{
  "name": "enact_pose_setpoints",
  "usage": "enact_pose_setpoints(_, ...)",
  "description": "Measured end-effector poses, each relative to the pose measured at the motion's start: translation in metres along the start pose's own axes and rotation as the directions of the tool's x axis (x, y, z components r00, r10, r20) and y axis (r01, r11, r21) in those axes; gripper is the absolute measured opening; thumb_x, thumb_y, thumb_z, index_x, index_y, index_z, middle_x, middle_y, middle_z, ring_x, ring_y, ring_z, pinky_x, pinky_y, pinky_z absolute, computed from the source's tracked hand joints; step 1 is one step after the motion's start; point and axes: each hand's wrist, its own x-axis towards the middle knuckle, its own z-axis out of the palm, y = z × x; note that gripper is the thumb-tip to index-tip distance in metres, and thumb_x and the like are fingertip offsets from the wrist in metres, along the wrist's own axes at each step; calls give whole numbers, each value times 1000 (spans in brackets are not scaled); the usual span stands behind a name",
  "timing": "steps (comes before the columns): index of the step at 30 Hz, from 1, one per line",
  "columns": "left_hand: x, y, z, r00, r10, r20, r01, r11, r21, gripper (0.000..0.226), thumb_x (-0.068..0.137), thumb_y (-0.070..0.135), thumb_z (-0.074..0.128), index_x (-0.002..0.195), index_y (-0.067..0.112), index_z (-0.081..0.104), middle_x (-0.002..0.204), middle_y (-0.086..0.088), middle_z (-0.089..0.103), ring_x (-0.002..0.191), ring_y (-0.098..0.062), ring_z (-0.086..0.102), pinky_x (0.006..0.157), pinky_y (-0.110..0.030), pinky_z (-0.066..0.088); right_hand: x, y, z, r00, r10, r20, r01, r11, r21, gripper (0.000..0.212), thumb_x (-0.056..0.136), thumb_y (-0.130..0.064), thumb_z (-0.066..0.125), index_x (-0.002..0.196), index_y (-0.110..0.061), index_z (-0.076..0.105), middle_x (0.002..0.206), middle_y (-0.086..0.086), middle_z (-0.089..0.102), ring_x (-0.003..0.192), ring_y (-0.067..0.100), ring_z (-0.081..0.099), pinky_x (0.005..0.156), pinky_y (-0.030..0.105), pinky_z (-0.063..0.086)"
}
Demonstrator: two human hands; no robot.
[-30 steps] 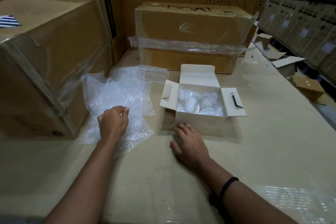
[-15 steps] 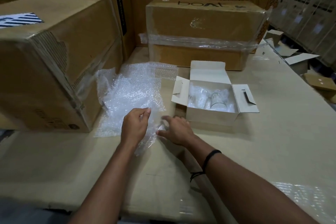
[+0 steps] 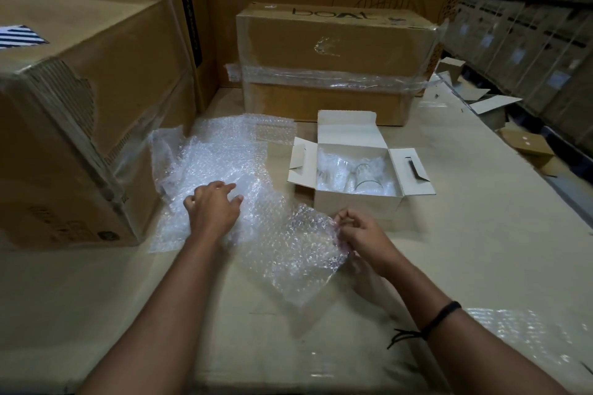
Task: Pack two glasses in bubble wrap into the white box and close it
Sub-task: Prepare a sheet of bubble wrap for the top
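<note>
Head camera looks down on a cardboard-covered table point(image 3: 481, 250). At far left stands a large brown carton point(image 3: 80, 112), its near face wrapped in clear film. Just right of it a loose pile of bubble wrap point(image 3: 221, 157) lies spread on the table, reaching back toward the cartons behind. The left hand point(image 3: 213, 208) rests on this pile, palm down, fingers loosely curled and slightly spread, pressing the plastic without closing around anything. From under that hand a single sheet of bubble wrap point(image 3: 288, 253) stretches rightward, lifted off the table and sagging in the middle. The right hand point(image 3: 362, 234) pinches the right edge of this sheet between thumb and fingertips, the other fingers curled in; a black band point(image 3: 441, 314) circles its wrist.

Just behind the right hand sits the white box point(image 3: 357, 205), open, its lid flap upright at the back and its two side flaps folded outward. Inside, a clear glass point(image 3: 362, 178) lies amid crumpled bubble wrap; a second glass to its left is hard to make out through the plastic. Behind the white box a taped brown carton point(image 3: 333, 64) marked "boAt" stands crosswise, with taller cartons at the rear. To the right, near the table's edge, small flattened and open boxes point(image 3: 491, 106) lie scattered, and another patch of bubble wrap point(image 3: 529, 337) lies at the near right corner
</note>
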Motion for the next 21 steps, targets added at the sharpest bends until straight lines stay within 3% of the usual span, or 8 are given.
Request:
enact_pose_setpoints(3, 12, 1, 3, 994, -95, 62, 87, 989, 119, 45, 92, 44, 55, 134, 29, 54, 132, -3, 57, 124, -28, 44, 101, -44, 25, 3, 11, -11, 991, 91, -96, -93, 995, -22, 24, 87, 5, 44, 81, -10, 61, 50, 6, 50, 39, 18, 40, 41, 23, 29)
enact_pose_setpoints(5, 15, 0, 6, 990, -121, 69, 111, 985, 135, 41, 91, 42, 58, 130, 31, 57, 123, -3, 63, 119, -26, 48, 100, -42, 23, 4, 15, -13, 977, 156, -148, -156, 988, 7, 17, 93, -3, 47, 86, -9, 61, 56, 7, 49, 37, 15, 40, 39, 21, 29)
enact_pose_setpoints(8, 14, -2, 7, 998, -58, -38, 60, 996, 59, 23, 90, 29, 61, 111, 29, 70, 103, -2, 70, 110, -23, 52, 96, -40, 21, 2, 18, -10, 978, 97, -185, -98, 995, 1, 12, 95, -6, 52, 99, -13, 61, 73, 7, 55, 47, 9, 46, 41, 23, 37)
enact_pose_setpoints(10, 9, 1, 3, 993, -20, -119, 19, 1000, -9, 17, 90, 21, 61, 100, 26, 73, 90, -1, 72, 103, -24, 54, 94, -40, 23, 1, 16, -10, 979, 25, -203, -31, 999, -24, 21, 94, -5, 54, 106, -21, 61, 81, 10, 60, 54, 11, 49, 46, 24, 41)
enact_pose_setpoints(14, -17, 24, -11, 962, 65, -266, -95, 990, -100, 8, 85, 19, 67, 90, 23, 72, 85, 1, 72, 92, -27, 57, 86, -39, 27, 0, 8, -32, 950, -20, -313, -1, 998, -68, 29, 93, 0, 46, 89, -16, 69, 72, 13, 55, 53, 17, 44, 43, 21, 37)
enact_pose_setpoints(18, -50, 50, -6, 982, 153, -111, -158, 987, -37, 5, 84, 27, 66, 85, 25, 71, 85, 2, 71, 87, -26, 58, 80, -38, 32, -4, 3, -84, 939, 4, -343, -105, 954, -279, 33, 91, 0, 45, 73, -10, 72, 51, 1, 53, 41, 15, 40, 40, 23, 33)
enact_pose_setpoints(21, -66, 66, 5, 985, 170, 40, -173, 980, 95, 13, 84, 38, 62, 85, 29, 71, 88, 6, 69, 92, -21, 55, 84, -38, 30, -7, 3, -121, 975, 36, -217, -168, 759, -629, 34, 89, -6, 48, 69, -19, 73, 64, -1, 67, 57, 14, 56, 60, 31, 43)
